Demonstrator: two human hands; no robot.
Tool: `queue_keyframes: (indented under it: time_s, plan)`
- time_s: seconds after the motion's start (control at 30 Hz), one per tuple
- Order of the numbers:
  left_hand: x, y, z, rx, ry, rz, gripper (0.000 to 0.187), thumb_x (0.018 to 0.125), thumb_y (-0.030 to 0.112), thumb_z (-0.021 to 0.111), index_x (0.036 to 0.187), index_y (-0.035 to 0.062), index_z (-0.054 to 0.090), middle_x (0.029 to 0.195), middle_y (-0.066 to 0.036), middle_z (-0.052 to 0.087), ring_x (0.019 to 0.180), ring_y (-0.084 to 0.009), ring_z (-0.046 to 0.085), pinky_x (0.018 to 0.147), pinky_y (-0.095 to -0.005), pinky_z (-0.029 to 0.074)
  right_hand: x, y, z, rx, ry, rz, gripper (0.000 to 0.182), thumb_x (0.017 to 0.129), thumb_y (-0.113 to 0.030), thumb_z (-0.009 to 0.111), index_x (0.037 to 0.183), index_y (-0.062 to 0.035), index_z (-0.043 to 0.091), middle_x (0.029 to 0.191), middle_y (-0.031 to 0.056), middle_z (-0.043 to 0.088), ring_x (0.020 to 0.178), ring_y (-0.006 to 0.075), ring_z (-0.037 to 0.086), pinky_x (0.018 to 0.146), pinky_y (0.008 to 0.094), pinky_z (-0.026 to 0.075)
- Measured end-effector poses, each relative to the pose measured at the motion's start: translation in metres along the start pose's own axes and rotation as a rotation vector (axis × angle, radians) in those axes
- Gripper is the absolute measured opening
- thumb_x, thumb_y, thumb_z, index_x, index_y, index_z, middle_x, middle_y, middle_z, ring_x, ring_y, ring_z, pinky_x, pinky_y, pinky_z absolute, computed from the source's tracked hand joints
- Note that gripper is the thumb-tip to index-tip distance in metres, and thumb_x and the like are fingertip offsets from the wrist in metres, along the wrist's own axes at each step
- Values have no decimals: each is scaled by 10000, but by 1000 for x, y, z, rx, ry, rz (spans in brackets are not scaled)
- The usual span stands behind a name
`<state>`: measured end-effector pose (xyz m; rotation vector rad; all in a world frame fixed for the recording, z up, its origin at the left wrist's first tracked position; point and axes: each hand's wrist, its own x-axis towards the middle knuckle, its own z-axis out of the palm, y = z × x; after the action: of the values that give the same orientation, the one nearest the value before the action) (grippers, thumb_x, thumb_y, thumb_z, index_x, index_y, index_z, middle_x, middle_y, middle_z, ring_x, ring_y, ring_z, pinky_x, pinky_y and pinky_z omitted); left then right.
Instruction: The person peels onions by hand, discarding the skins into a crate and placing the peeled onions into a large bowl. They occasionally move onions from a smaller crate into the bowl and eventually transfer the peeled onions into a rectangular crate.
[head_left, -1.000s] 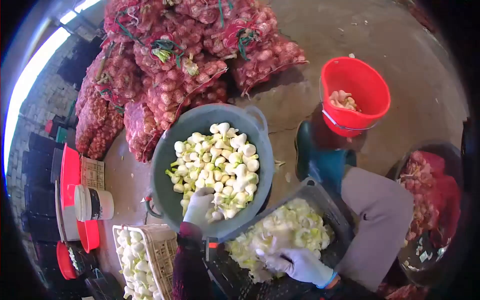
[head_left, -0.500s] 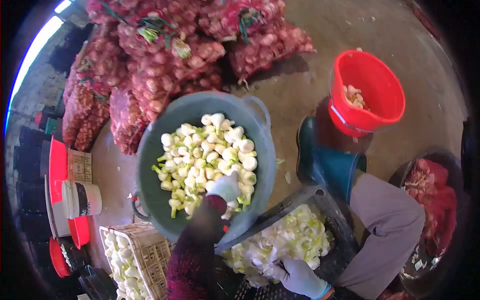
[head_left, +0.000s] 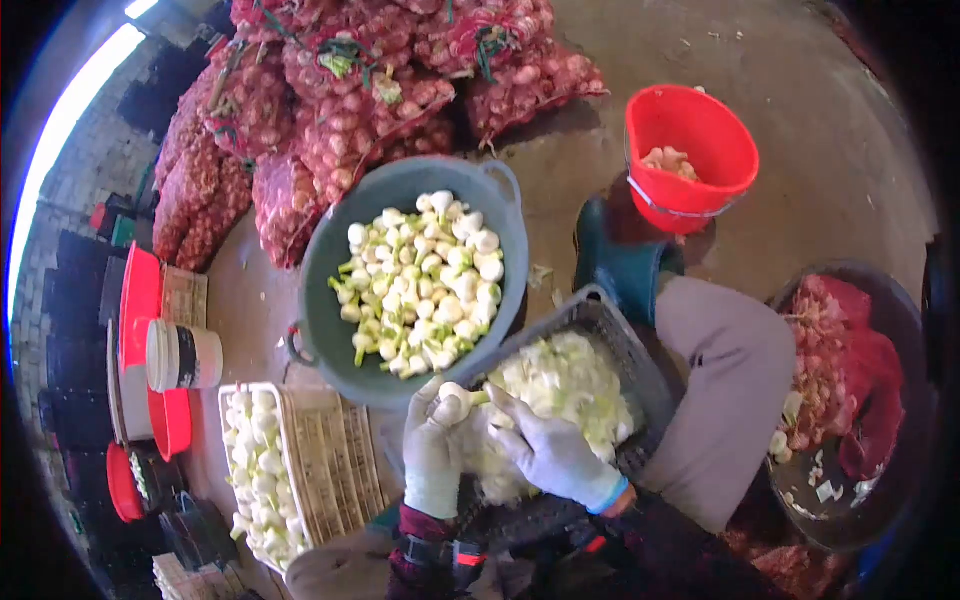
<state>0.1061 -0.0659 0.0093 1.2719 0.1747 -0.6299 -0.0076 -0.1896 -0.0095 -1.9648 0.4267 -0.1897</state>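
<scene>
Both gloved hands meet over the near edge of the dark crate: my left hand is closed around a white onion bulb, holding it up at the fingertips, and my right hand is curled in beside it, its fingers on or just at the bulb; whether it pinches a skin or carries a blade I cannot tell. The bulb sits above the crate's heap of pale trimmings, just near of the grey tub full of peeled bulbs. Risks as I judge them: wet gloves on a smooth bulb, so it could slip and drop into the trimmings instead of the tub, getting lost among scraps. The crate rests tilted against the tub rim and my knee; a shift of the leg may tip it and spill. If a knife is in there, the crossed fingers are close enough to get nicked. The wicker basket of bulbs lies close at my left elbow, easily knocked.
</scene>
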Motion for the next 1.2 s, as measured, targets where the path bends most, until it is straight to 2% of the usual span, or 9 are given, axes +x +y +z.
queue_keyframes:
  time_s: [0.33,0.47,0.57,0.7,0.8,0.97,1.07,1.13,1.2]
  plan:
    - [-62,-35,10,-73,76,-106,380,830,86,682,1141,-12,487,933,-110,622,772,-213,631,650,-301,524,-34,23,16,-169,-197,-53,378,917,-235,536,1264,-87,563,682,156,632,610,342,627,565,452,483]
    - [-64,-36,10,55,177,-38,377,825,63,661,1147,-42,495,910,-112,620,644,-192,612,530,-298,517,-36,38,22,129,-12,-48,324,946,-270,524,1181,-62,603,733,176,647,678,345,642,617,437,499]
    - [-70,-28,10,54,166,-96,349,835,70,639,1142,-49,526,866,-113,621,601,-189,605,475,-279,494,-20,26,-17,427,-363,316,334,940,-294,567,1073,6,630,947,188,667,832,301,658,743,375,502]
    - [-75,-29,7,82,95,-176,381,848,81,647,1181,-67,533,1022,-125,622,913,-216,621,868,-334,502,-27,25,-15,-165,-148,-208,336,940,-289,571,1072,14,628,1003,169,676,867,226,662,749,350,498]
    - [-74,-22,7,108,52,-110,521,828,126,661,1264,-81,463,1027,-171,631,770,-232,654,613,-295,538,-24,45,8,431,-238,16,291,895,-261,628,1008,7,621,887,155,664,837,263,658,732,373,499]
    - [-65,-31,1,145,-93,88,522,847,135,651,1274,-92,454,1114,-206,621,863,-251,655,776,-318,529,-19,43,-3,1074,-302,581,311,925,-277,620,910,33,617,822,139,657,656,225,607,638,364,503]
    - [-74,-34,-1,473,67,109,444,950,203,565,1293,-58,459,984,-113,646,762,-168,618,741,-266,495,-17,42,16,465,120,134,209,929,-190,599,889,15,599,728,69,597,587,142,554,533,331,461]
    - [-84,-53,7,265,125,-81,386,961,217,551,1270,-9,509,979,-58,599,822,-134,555,794,-267,458,-18,37,21,215,85,-13,185,893,-200,632,867,-18,617,756,186,627,628,312,621,565,378,469]
    - [-77,-62,24,323,144,51,364,985,230,514,1276,11,503,917,-34,593,673,-71,495,573,-210,418,-20,38,29,19,-36,-106,205,903,-258,600,922,-56,636,788,173,659,740,349,648,635,416,509]
